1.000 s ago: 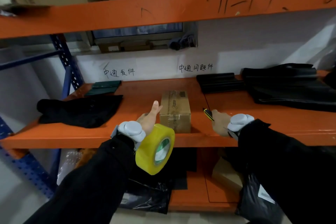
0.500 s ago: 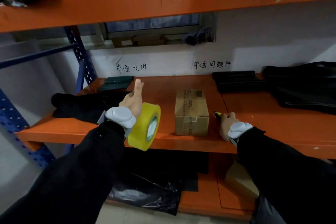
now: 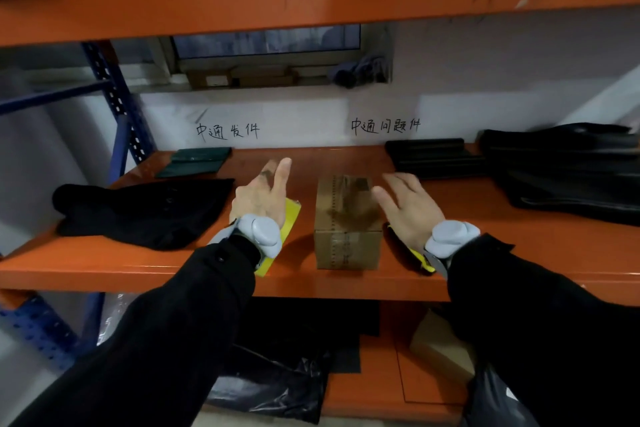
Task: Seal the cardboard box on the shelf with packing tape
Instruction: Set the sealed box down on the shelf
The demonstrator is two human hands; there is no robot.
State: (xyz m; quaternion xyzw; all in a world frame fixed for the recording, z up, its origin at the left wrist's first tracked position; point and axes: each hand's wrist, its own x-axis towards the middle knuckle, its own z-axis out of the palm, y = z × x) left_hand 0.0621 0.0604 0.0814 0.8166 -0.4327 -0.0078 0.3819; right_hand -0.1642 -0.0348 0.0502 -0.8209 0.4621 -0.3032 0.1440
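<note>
Under the left wrist, half-hidden tape roll (image 3: 290, 218)

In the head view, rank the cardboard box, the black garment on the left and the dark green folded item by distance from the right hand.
From the right hand:
1. Cardboard box, right beside the hand, on its left.
2. Dark green folded item, back left by the wall.
3. Black garment, far left on the shelf.
</note>
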